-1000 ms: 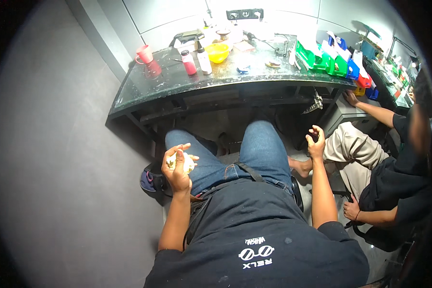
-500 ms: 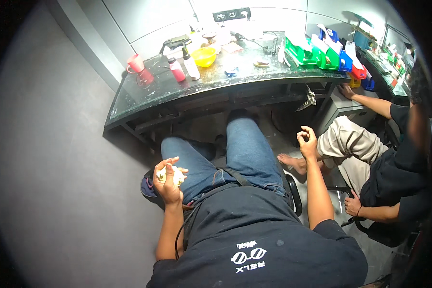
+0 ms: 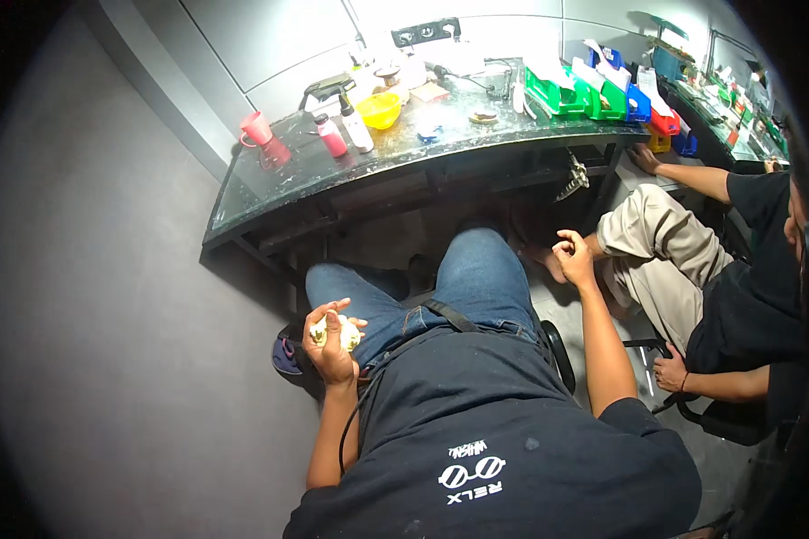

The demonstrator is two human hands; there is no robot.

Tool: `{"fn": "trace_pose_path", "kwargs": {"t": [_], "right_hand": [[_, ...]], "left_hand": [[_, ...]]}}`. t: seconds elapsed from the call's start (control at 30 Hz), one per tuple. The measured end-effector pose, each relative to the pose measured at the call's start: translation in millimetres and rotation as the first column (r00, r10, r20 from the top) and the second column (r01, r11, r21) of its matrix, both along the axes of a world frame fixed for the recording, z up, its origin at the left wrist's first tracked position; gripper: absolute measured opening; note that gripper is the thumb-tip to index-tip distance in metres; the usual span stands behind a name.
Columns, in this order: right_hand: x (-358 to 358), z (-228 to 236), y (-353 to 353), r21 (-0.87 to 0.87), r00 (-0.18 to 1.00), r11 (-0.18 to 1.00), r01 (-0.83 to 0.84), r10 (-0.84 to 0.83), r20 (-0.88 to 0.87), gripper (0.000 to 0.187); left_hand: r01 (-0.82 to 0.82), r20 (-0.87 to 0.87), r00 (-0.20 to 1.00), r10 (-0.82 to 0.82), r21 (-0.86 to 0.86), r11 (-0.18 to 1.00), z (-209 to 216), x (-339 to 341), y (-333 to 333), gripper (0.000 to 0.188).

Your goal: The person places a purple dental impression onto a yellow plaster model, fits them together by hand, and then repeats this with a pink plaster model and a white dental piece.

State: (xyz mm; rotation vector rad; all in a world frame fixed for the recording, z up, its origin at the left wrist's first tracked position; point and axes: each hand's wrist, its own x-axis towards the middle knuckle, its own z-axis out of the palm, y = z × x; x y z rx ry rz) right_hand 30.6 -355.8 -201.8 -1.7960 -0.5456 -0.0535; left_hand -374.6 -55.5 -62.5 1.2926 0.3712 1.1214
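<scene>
Over the left thigh, the left hand [image 3: 333, 357] grips a pale yellow lump [image 3: 349, 335], thumb pressed across its front and fingers wrapped behind, their tips showing past its right side. Well apart from it, to the right of the right thigh, the right hand [image 3: 573, 260] is raised with its fingers bent toward the thumb; whether anything is between them cannot be told.

Under both forearms are jeans [image 3: 484, 278] and a black shirt [image 3: 521, 440] with a white print. A dark bag [image 3: 286, 356] sits low, just left of the left hand.

Beyond the knees stands a bench [image 3: 261, 196] with a dark, glossy, stained top. From left to right on it are a pink cup [image 3: 256, 131], a pink bottle [image 3: 330, 137], a white bottle [image 3: 358, 131] with a black top, and a yellow bowl [image 3: 379, 111]. Green bins [image 3: 557, 97] stand at its right end, beside blue, red and yellow ones.

At the right, a seated co-worker in beige trousers [image 3: 661, 234] has one hand [image 3: 670, 370] at a chair arm and the other [image 3: 644, 158] below the bins. A dark socket strip [image 3: 426, 32] is on the wall behind the bench.
</scene>
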Motion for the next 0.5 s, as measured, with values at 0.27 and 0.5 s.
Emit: {"fn": "trace_pose_path", "kwargs": {"t": [0.27,0.5], "right_hand": [[-18,-2,14,-0.067,0.998,0.996,-0.051,0.053,0.032,0.031],[-20,-1,4,-0.18,0.996,0.981,-0.074,0.064,-0.061,0.029]], "left_hand": [[-0.025,0.013,1.0,0.025,-0.042,0.999,0,2,10,0.023],[-0.002,-0.047,0.999,0.001,-0.015,1.0,10,2,4,0.024]]}}
